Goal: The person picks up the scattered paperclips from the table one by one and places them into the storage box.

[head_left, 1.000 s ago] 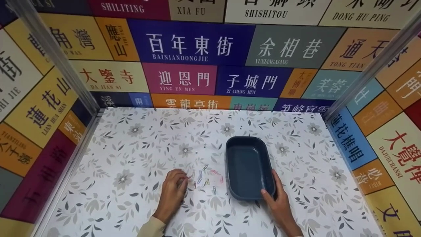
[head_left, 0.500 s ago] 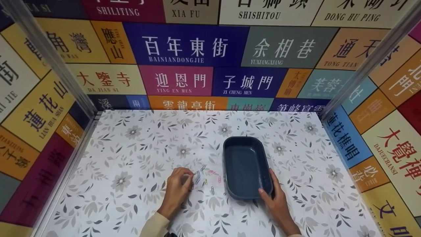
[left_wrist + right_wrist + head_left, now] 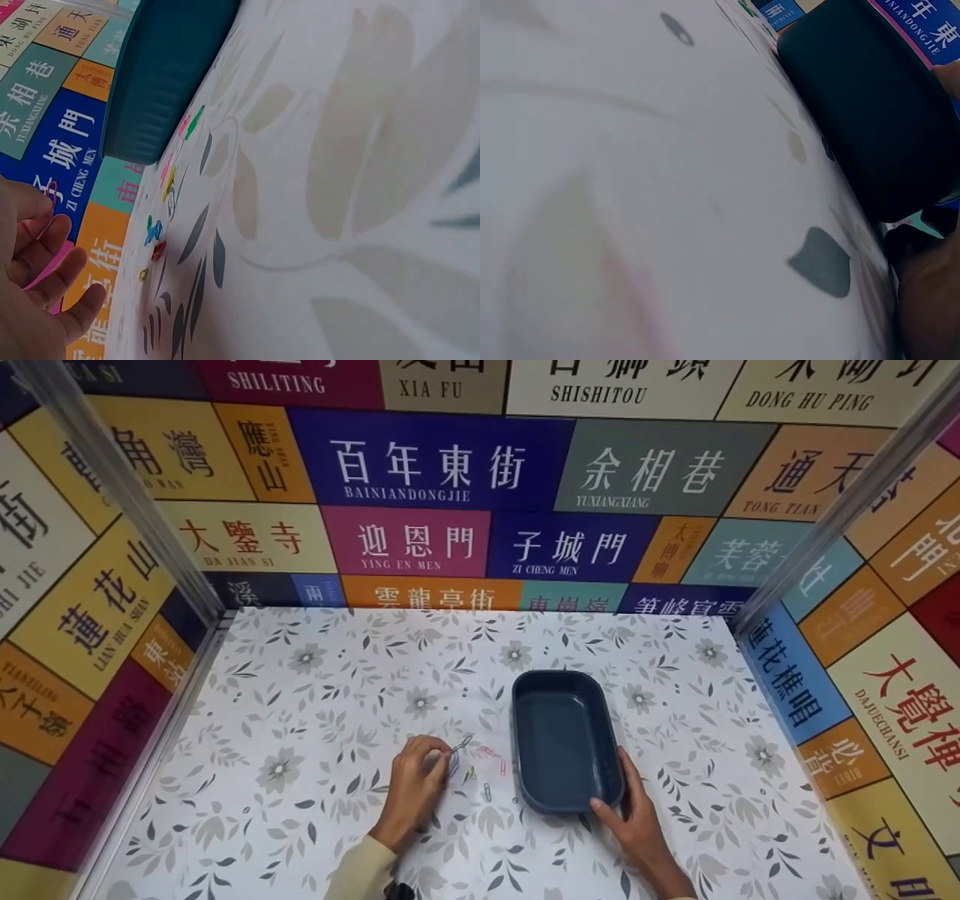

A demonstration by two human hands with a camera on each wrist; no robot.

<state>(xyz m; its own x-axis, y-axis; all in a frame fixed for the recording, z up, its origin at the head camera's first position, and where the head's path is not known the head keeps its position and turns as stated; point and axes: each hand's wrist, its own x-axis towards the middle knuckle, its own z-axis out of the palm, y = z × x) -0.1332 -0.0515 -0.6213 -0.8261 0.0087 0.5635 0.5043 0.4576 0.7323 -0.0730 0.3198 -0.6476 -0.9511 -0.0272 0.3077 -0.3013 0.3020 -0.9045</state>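
My left hand (image 3: 416, 784) pinches a thin red paper clip (image 3: 52, 193) between thumb and index finger, just above the table; its other fingers bend loosely. Beside these fingertips lie several loose paper clips: a green one (image 3: 195, 122), a yellow one (image 3: 169, 184), a blue one (image 3: 154, 231) and a pink one (image 3: 503, 766). To their right stands a dark blue rectangular box (image 3: 566, 806), and nothing shows inside it. My right hand (image 3: 637, 817) grips its near right corner, thumb at the rim and fingers along the outer side, partly hidden.
A white tablecloth (image 3: 300, 712) with grey leaves and flowers covers the table. Behind it and at both sides rise panels (image 3: 427, 457) of coloured signs, with clear corner posts (image 3: 847, 502) between them.
My left hand has shifted a little right and away from me, over the left part of the clips. My right hand keeps its grip on the box, which stays in place.
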